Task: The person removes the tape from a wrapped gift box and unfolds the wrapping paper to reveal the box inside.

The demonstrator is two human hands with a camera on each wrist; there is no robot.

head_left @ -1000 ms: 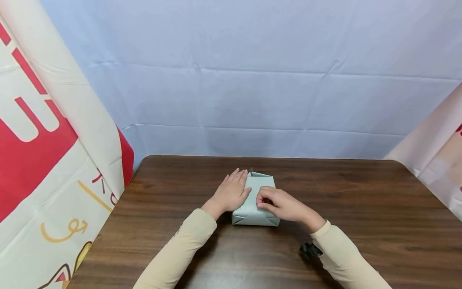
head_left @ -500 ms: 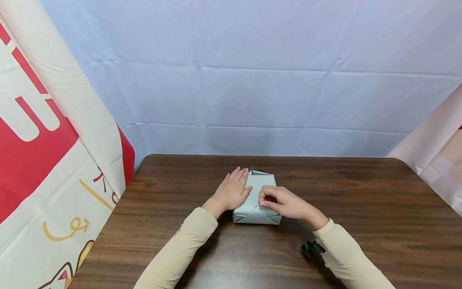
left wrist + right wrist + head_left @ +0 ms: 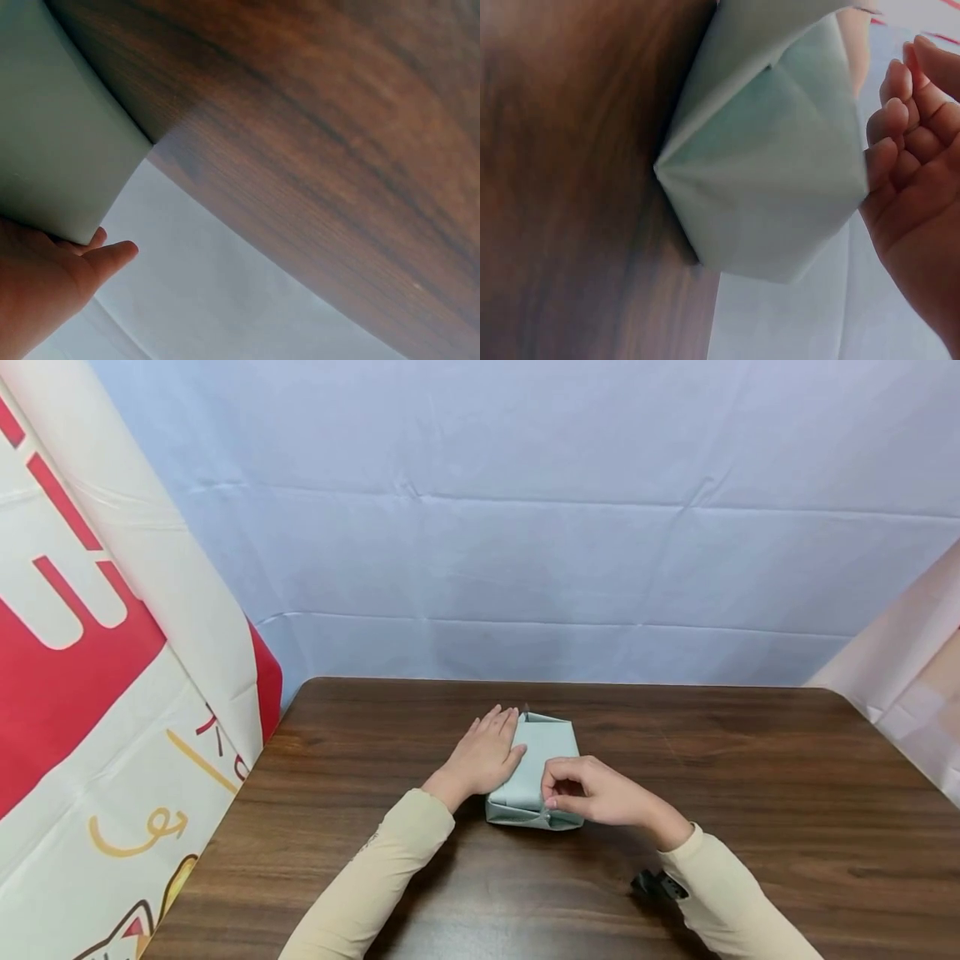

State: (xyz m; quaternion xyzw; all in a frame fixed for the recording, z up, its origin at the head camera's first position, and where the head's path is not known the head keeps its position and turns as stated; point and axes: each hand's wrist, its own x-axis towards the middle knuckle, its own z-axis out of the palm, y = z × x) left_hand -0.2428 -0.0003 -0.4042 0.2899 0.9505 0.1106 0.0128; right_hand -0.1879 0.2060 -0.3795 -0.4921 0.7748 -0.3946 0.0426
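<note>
A box wrapped in pale green paper (image 3: 538,752) lies on the table, folded ends facing near and far. My left hand (image 3: 483,758) rests flat along its left side, thumb on top; the left wrist view shows its fingertips (image 3: 112,256) past the paper's corner. Over the near edge, my right hand (image 3: 588,789) pinches with thumb and forefinger, other fingers curled. A small glossy bit like clear tape (image 3: 551,815) shows at those fingertips. The near end's folded flap (image 3: 757,90) stands partly lifted in the right wrist view. A see-through strip (image 3: 180,135) juts from the far corner.
The brown wooden table (image 3: 750,793) reaches to a pale blue cloth backdrop (image 3: 480,527). A printed white and red cloth (image 3: 97,693) hangs at left. A black device (image 3: 658,885) sits under the right sleeve.
My right hand has moved toward me, from the box's top to its near edge. The near end's folds look pulled out of shape. My left hand stays on the box.
</note>
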